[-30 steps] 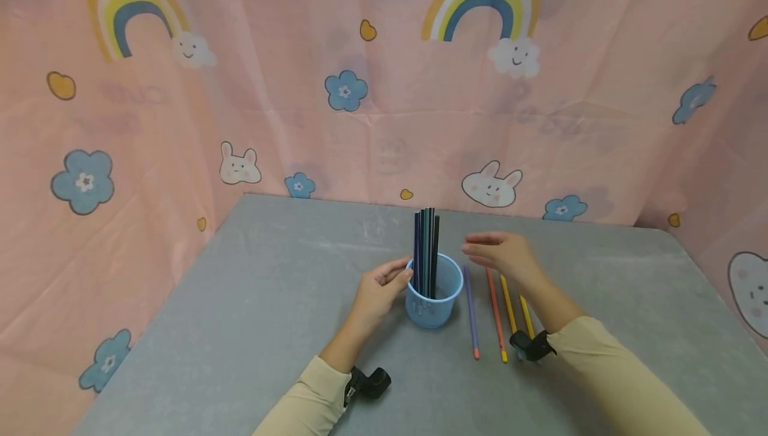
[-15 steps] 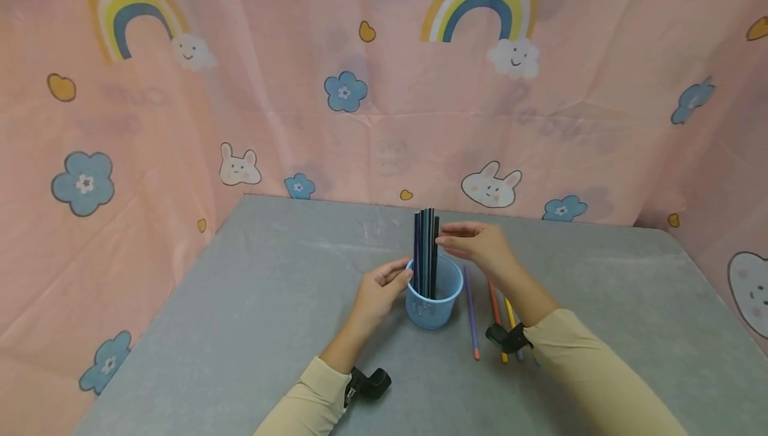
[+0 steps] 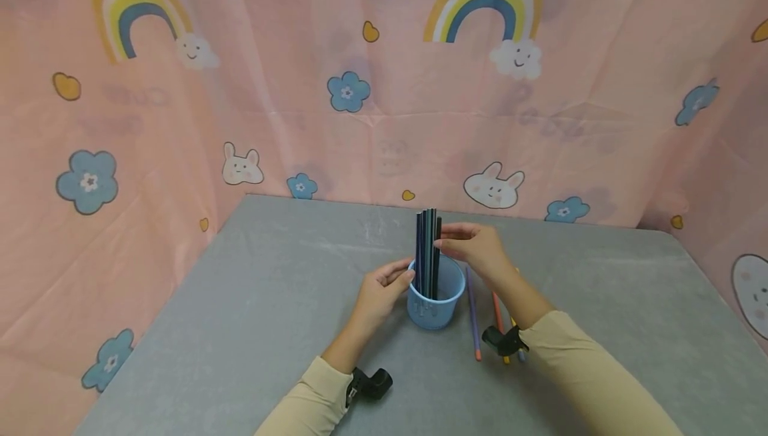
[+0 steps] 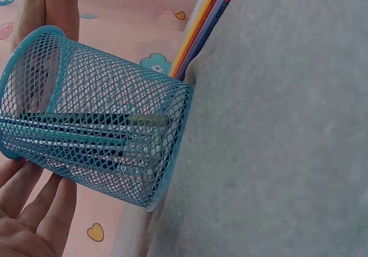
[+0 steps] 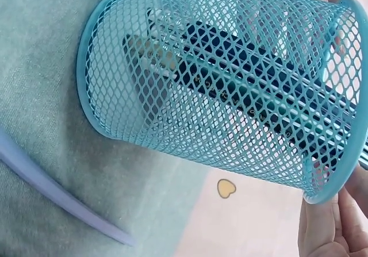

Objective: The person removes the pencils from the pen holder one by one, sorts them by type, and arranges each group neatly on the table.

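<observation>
A light blue mesh pen holder (image 3: 432, 316) stands upright on the grey table, with several dark pencils (image 3: 427, 239) leaning together inside its left part. My left hand (image 3: 378, 296) holds the holder's left side near the rim, thumb in front and fingers behind. Over the holder's right side, my right hand (image 3: 480, 249) pinches the upper end of the rightmost dark pencil (image 3: 439, 225). That pencil's lower end is still inside the holder. Through the mesh, the pencils (image 5: 230, 90) show in the right wrist view, gold lettering on one of them.
Right of the holder lie a purple pencil (image 3: 473, 316) with an orange end, a red-orange pencil (image 3: 499, 313) and a yellow pencil (image 3: 513, 322), the last two partly under my right forearm. A pink patterned cloth (image 3: 384, 89) hangs behind the table (image 3: 300, 256).
My right hand has moved left from above the loose pencils to the dark pencils in the holder, and its fingertips have closed on one. My left hand and the holder have stayed put.
</observation>
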The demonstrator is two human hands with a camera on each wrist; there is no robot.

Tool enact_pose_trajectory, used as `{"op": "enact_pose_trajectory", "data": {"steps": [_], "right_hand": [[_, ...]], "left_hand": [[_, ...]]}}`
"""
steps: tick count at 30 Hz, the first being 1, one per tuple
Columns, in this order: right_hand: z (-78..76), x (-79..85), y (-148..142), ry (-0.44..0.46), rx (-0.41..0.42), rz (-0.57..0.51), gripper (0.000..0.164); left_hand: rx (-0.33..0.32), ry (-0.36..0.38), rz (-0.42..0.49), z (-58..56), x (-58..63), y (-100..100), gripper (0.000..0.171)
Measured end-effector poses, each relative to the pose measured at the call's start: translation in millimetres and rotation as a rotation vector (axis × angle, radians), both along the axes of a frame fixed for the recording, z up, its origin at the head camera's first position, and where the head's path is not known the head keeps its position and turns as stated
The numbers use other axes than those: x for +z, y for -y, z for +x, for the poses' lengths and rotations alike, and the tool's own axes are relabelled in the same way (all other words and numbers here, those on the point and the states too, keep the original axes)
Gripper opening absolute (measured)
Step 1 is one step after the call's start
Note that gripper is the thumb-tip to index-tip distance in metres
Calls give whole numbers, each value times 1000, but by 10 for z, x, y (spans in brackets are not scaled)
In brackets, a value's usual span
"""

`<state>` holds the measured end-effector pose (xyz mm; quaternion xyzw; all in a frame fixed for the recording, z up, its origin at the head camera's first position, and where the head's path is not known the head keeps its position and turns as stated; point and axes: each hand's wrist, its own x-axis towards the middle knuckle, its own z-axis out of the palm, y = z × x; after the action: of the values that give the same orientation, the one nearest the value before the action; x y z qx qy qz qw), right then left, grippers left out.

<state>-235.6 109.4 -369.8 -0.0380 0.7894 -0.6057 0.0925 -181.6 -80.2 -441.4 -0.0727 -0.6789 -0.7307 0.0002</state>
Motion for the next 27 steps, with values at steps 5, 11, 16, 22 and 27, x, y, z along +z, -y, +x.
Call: {"op": "enact_pose_trajectory", "data": {"steps": [5, 11, 16, 22, 27], "right_hand": [[28, 25, -19, -32, -11, -19, 39], [57, 110, -73, -80, -42, -47, 39], [61, 188, -148, -108, -49, -86, 43], [72, 244, -270, -117, -77, -111, 48], [122, 292, -368, -130, -115, -187, 29]], "left_hand": [[3, -4, -2, 9, 1, -7, 37], [0, -2, 25, 6, -3, -12, 36], [3, 0, 20, 1, -8, -8, 36], [5, 8, 3, 11, -4, -3, 37], [5, 8, -3, 17, -1, -2, 37]]}}
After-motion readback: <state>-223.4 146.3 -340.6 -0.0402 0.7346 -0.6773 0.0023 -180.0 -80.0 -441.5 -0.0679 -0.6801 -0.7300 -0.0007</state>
